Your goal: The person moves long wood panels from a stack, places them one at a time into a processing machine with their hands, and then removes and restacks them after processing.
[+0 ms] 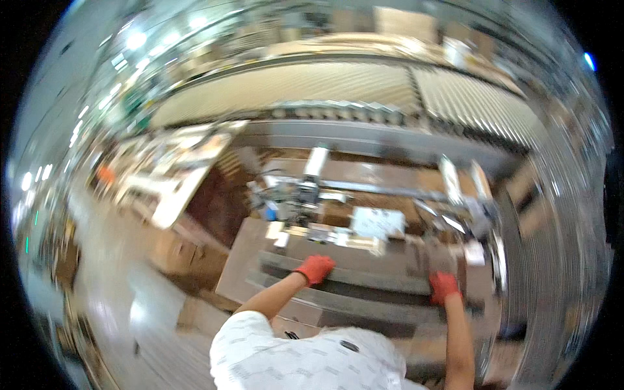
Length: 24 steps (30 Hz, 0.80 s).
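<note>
While motion blur hides both grips, the left hand and right hand, red-gloved, rest on a flat cardboard sheet. They sit at nine and three o'clock of it, seemingly to steady it.

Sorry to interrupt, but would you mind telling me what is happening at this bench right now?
A person in red gloves leans over a workbench. The left hand and the right hand both rest on long grey slats lying across it. Whether either grip is closed is blurred. Behind them sit a small machine and a white sheet.
</note>
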Available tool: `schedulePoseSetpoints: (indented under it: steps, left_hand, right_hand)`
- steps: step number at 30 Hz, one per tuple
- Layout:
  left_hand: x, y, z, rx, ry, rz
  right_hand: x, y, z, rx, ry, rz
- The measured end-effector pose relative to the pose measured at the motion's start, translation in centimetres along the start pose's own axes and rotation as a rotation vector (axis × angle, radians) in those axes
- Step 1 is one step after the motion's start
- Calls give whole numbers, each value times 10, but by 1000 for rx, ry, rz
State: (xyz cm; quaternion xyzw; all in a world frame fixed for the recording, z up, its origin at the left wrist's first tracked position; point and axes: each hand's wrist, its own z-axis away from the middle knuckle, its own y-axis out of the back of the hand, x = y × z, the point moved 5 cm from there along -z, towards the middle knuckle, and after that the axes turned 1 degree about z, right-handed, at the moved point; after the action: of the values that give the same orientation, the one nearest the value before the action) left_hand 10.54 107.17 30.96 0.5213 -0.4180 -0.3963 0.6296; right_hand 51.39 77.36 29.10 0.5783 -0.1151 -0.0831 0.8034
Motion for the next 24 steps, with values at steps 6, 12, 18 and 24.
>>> schedulePoseSetpoints:
  steps: [6, 12, 18, 24]
  left_hand:
    - [6, -14, -10, -57, -31, -63]
    - [-7, -30, -10, 67, -70, -48]
    - [-10, -40, 9, 99, 161, 19]
    - [127, 81, 26, 166, -92, 410]
  right_hand:
    - [17, -9, 13, 33, 138, 24]
    - [4, -11, 9, 161, 258, 201]
    - [-44, 28, -10, 84, 272, 68]
    - [-93, 118, 28, 147, 158, -469]
